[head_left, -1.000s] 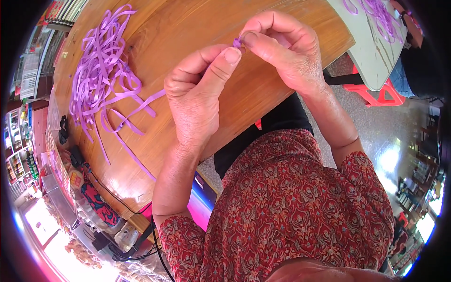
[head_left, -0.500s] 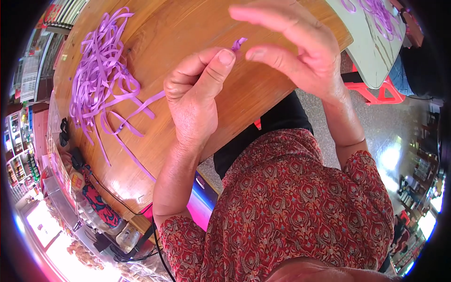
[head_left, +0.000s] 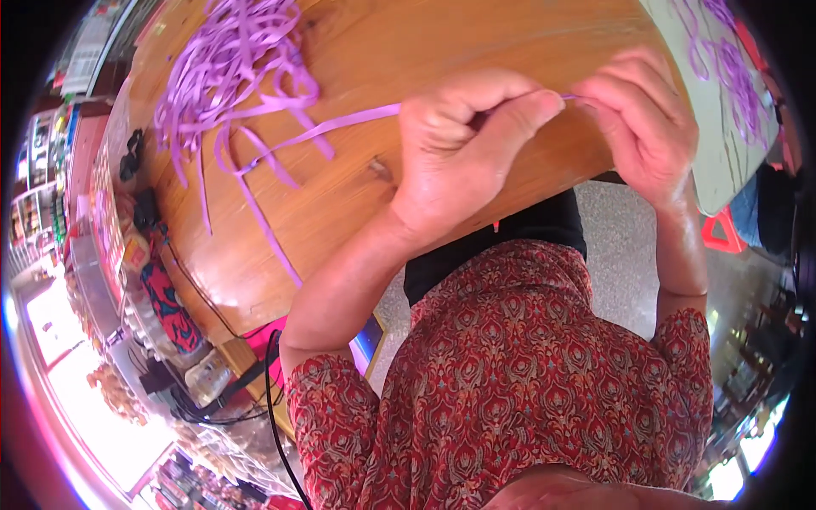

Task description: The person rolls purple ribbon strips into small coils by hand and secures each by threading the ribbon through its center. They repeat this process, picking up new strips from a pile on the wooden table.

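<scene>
Wooden table (head_left: 476,34) with a round edge and a warm orange-brown top fills the upper part of the view, and both hands work over its near edge. Below it, the person's red patterned blouse (head_left: 527,391) covers the lower middle of the picture. On the far left part of the table lies a loose pile of purple ribbon strips (head_left: 229,68), tangled, with several ends spreading toward the near edge. A second table (head_left: 714,183) with a pale grey-green top stands at the upper right, and more purple strips (head_left: 731,76) lie on it. The left hand (head_left: 459,161) is curled nearly into a fist, and its thumb presses one purple strip (head_left: 340,126) against the index finger. This strip runs from the pile, across the wood, into the left hand and comes out at the thumb tip. The right hand (head_left: 646,127) is just beside the left one, with fingers bent close together, and it pinches the short end of the same strip between the fingertips. Between the two hands the strip looks stretched and very short.
</scene>
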The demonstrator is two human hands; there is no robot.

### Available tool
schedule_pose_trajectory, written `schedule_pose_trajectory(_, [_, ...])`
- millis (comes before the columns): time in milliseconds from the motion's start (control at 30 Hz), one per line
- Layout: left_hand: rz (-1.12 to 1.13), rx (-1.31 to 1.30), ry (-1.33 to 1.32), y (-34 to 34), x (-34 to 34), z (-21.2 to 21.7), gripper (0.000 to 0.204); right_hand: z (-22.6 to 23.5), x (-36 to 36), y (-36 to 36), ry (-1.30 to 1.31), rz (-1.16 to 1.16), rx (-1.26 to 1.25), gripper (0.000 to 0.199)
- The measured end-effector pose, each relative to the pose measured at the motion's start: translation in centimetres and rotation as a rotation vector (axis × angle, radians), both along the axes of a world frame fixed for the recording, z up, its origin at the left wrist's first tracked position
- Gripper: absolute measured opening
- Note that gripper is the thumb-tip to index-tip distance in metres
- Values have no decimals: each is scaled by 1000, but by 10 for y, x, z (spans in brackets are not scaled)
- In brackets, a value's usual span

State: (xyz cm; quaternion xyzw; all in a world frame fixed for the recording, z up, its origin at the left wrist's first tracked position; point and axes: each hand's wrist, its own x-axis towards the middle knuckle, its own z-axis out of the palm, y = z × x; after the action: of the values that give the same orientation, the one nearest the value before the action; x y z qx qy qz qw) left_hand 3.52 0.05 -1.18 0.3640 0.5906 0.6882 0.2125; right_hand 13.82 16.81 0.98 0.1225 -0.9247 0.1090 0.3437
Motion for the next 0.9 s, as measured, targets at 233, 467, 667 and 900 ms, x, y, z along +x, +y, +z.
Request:
schedule_pose_trajectory(233, [-33,157,-332,0,-1,16,10,-8,-9,-14,-222,-11,-559,32])
schedule_pose_trajectory(467, [-296,400,-425,-9,24,77,5,-19,-39,-71,-458,346,-827,24])
schedule_pose_trajectory(667, [-357,613,-284,-28,-35,95,21,-24,-37,-49,-565,440,-1057,7])
schedule_pose_trajectory(900, [-160,713,-410,-85,-92,83,22,-11,-11,4,-496,229,-1114,10])
